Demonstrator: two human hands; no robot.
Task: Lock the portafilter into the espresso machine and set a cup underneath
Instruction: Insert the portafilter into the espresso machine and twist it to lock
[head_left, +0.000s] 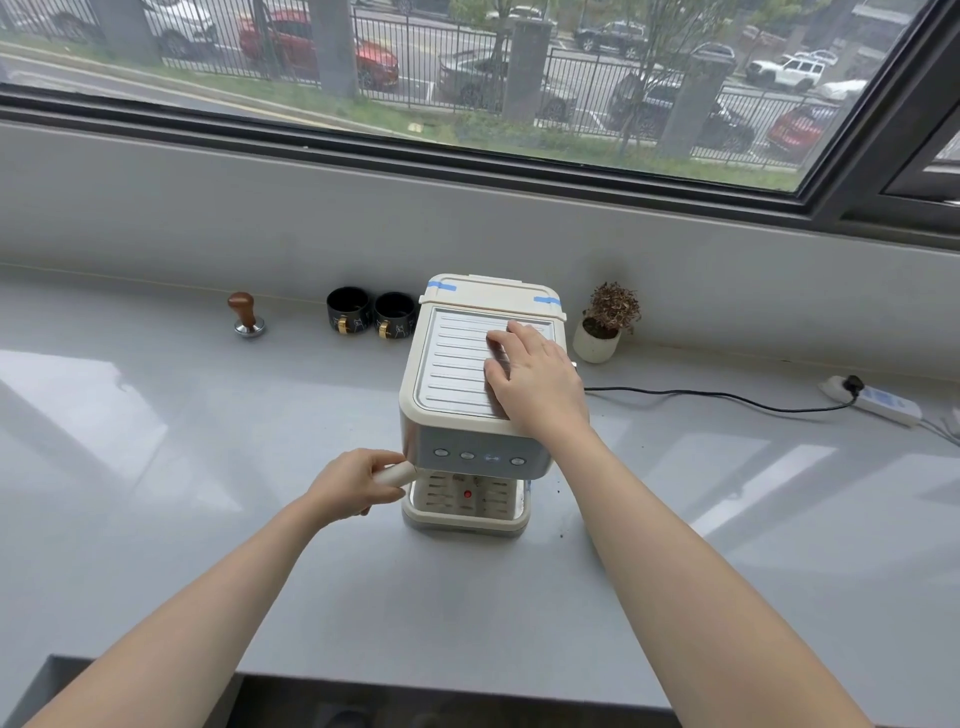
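Observation:
A cream espresso machine (457, 364) stands mid-counter, its front facing me. My left hand (353, 483) is closed around the cream portafilter handle (397, 474), which sticks out left from under the machine's front; the basket end is hidden beneath the machine. My right hand (535, 379) lies flat on the ribbed metal top, fingers spread. The drip tray (415, 512) below the button panel has no cup on it. Two black cups with gold handles (349, 309) (395, 314) stand side by side behind the machine's left.
A wooden-knobbed tamper (247, 314) stands far left on the grey counter (208, 441). A small potted plant (602, 325) sits right of the machine. A black cord runs right to a white power strip (878, 400). The window wall is behind.

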